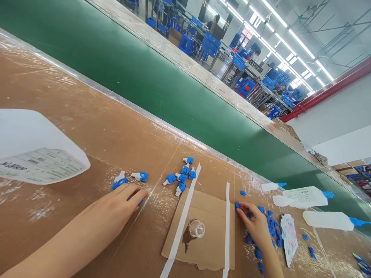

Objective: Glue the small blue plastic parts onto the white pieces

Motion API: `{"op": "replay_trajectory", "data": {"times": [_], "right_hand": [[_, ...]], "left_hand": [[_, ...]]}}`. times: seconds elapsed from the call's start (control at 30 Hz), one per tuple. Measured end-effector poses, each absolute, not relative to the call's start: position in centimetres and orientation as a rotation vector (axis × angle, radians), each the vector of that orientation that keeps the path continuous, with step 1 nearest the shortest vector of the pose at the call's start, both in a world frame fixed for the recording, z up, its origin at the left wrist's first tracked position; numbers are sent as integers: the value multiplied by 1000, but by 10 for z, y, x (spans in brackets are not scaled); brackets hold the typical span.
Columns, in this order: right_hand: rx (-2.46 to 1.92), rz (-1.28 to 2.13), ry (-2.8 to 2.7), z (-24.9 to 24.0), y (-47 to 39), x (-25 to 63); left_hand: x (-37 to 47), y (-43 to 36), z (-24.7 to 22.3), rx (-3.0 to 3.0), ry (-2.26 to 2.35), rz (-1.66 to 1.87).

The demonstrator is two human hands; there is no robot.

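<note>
My left hand (123, 202) is low over the brown tabletop, its fingers closed round a small blue plastic part (141, 202) that is mostly hidden under them. Just beyond it lie two blue parts with pale tabs, one of them a blue-and-white piece (140, 176). My right hand (255, 222) pinches a small blue piece (237, 205) between thumb and finger, beside the cardboard sheet (214, 216). Loose blue pieces (271, 226) lie scattered around that hand. Between my hands, a small clear cup (197, 228) stands on the cardboard, and a cluster of blue-and-white pieces (182, 177) rests at its far left.
White tape strips (227, 227) run along the cardboard. White bottles with blue tips (327, 220) lie at right, near a crumpled pale scrap (289, 239). A large labelled white bottle (40, 146) is at left. Beyond the metal edge runs a green conveyor belt (162, 104); people sit farther off.
</note>
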State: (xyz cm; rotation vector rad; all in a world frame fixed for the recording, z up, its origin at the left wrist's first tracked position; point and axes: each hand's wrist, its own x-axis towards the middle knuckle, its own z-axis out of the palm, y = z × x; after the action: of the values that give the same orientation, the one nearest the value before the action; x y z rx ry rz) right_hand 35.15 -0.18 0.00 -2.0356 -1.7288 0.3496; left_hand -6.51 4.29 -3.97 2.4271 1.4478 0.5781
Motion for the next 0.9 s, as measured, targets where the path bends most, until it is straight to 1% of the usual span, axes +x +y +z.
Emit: {"op": "replay_trajectory", "data": {"times": [0.1, 0.2, 0.3, 0.37, 0.43, 0.53, 0.67, 0.77, 0.9], "right_hand": [[-2028, 299, -1712, 0, -5, 343], [-1973, 285, -1753, 11, -16, 317], [-1804, 290, -1932, 31, -29, 278], [-1679, 303, -2113, 42, -34, 252], [-1610, 298, -2238, 46, -36, 232], [-1604, 251, -2312, 39, -33, 218], [-1657, 196, -2381, 30, -30, 216], [-1680, 175, -2399, 33, -27, 215], [-1681, 263, -2347, 44, -25, 214]], "left_hand": [[-65, 45, -34, 2578, 1371, 513], [-60, 43, -26, 2596, 1299, 606], [-52, 32, -25, 2415, 1246, 793], [-45, 21, -27, 2224, 1176, 850], [-38, 10, -30, 2044, 1089, 835], [-30, -1, -31, 1853, 975, 766], [-27, -2, -25, 1714, 898, 663], [-28, 2, -20, 1655, 864, 617], [-25, 4, -18, 1512, 830, 635]]}}
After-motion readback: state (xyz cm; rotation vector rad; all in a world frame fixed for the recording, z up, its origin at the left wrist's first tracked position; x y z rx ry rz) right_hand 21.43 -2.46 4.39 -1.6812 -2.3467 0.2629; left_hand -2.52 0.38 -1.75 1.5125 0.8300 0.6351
